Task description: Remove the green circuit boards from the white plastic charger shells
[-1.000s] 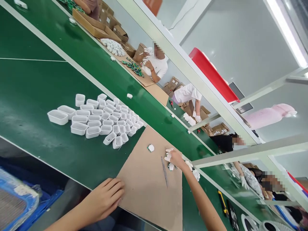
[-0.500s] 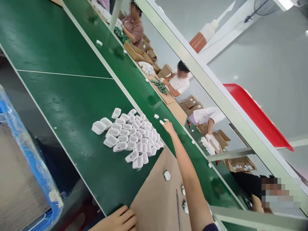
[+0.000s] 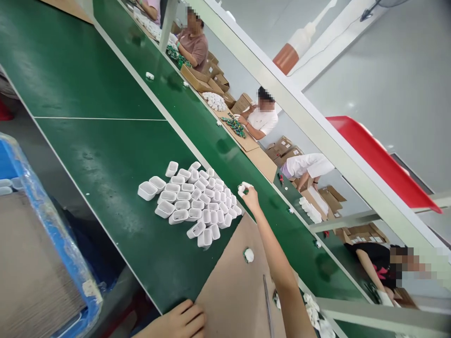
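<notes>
My right hand (image 3: pixel 251 198) reaches over the green conveyor belt (image 3: pixel 225 150), its thumb and fingertips closed round a small white plastic part (image 3: pixel 244 187). The fingertips look white-covered, so the part's outline is hard to separate from them. My left hand (image 3: pixel 185 320) rests at the near table edge by the brown cardboard sheet (image 3: pixel 229 281), fingers loosely bent and lying on the surface; nothing shows in it. Between the hands stand many white open-topped plastic cups (image 3: pixel 183 195) in a cluster. A white part on a green board (image 3: pixel 248 255) and metal tweezers (image 3: pixel 268 300) lie on the cardboard.
A blue-rimmed bin (image 3: pixel 52 244) stands at lower left. Across the belt, several co-workers sit by cardboard boxes, white parts and green circuit boards (image 3: pixel 233 126). A pale metal beam (image 3: pixel 282 89) runs diagonally overhead, with a red tray (image 3: pixel 380 164) above it. More small parts (image 3: pixel 150 76) ride the belt.
My right hand has closed its fingertips on the white part that lay on the belt just ahead of them. Other belt parts have shifted down along it. My left hand stays put.
</notes>
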A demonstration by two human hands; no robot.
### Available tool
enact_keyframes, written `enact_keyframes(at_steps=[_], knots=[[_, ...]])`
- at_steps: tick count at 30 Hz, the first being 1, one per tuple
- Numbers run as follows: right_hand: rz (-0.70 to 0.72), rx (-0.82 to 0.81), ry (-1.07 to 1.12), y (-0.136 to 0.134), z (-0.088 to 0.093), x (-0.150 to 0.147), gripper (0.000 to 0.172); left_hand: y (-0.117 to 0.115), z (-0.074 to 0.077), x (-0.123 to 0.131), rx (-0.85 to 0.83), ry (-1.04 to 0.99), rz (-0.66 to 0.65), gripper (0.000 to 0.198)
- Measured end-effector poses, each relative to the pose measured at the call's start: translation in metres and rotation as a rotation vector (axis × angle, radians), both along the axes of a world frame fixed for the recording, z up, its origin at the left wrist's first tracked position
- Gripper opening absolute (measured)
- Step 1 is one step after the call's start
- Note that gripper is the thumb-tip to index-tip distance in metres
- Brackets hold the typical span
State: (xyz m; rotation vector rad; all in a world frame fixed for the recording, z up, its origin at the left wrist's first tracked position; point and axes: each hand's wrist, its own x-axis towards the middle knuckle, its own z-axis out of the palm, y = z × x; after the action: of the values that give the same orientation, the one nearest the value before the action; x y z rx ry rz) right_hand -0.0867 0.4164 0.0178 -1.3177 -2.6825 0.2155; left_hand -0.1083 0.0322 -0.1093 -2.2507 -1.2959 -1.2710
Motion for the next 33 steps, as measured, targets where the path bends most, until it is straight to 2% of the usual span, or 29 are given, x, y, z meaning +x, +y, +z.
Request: enact_keyframes(at_steps=[4, 8, 12, 15, 17, 20, 24, 29, 33], knots=[[0.103, -0.035, 0.030, -0.087, 0.016, 0.107, 0.043, -0.007, 0.008, -0.005, -0.134, -0.033, -0.088, 0.013], [0.226, -0.181, 0.001, -0.193, 0.017, 0.207, 0.049, -0.012, 0.020, -0.004, -0.222, -0.217, -0.017, 0.024], [0.254, -0.253, 0.023, -0.278, -0.011, 0.272, 0.057, -0.010, 0.035, -0.008, -0.370, -0.260, 0.137, 0.025], [0.222, -0.260, 0.050, -0.319, -0.038, 0.298, 0.063, 0.007, 0.043, -0.022, -0.425, -0.222, 0.316, 0.027], [0.184, -0.255, 0.075, -0.334, -0.052, 0.307, 0.065, 0.024, 0.048, -0.033, -0.433, -0.193, 0.434, 0.034], [0.116, -0.240, 0.121, -0.344, -0.064, 0.310, 0.072, 0.052, 0.054, -0.045, -0.433, -0.161, 0.566, 0.042], [0.045, -0.224, 0.180, -0.340, -0.070, 0.302, 0.073, 0.073, 0.059, -0.051, -0.456, -0.141, 0.644, 0.040], [0.014, -0.282, 0.282, -0.339, -0.070, 0.296, 0.053, 0.072, 0.062, -0.054, -0.453, -0.192, 0.667, 0.025], [-0.053, -0.381, 0.406, -0.344, -0.063, 0.292, 0.033, 0.058, 0.069, -0.042, -0.449, -0.308, 0.570, 0.021]])
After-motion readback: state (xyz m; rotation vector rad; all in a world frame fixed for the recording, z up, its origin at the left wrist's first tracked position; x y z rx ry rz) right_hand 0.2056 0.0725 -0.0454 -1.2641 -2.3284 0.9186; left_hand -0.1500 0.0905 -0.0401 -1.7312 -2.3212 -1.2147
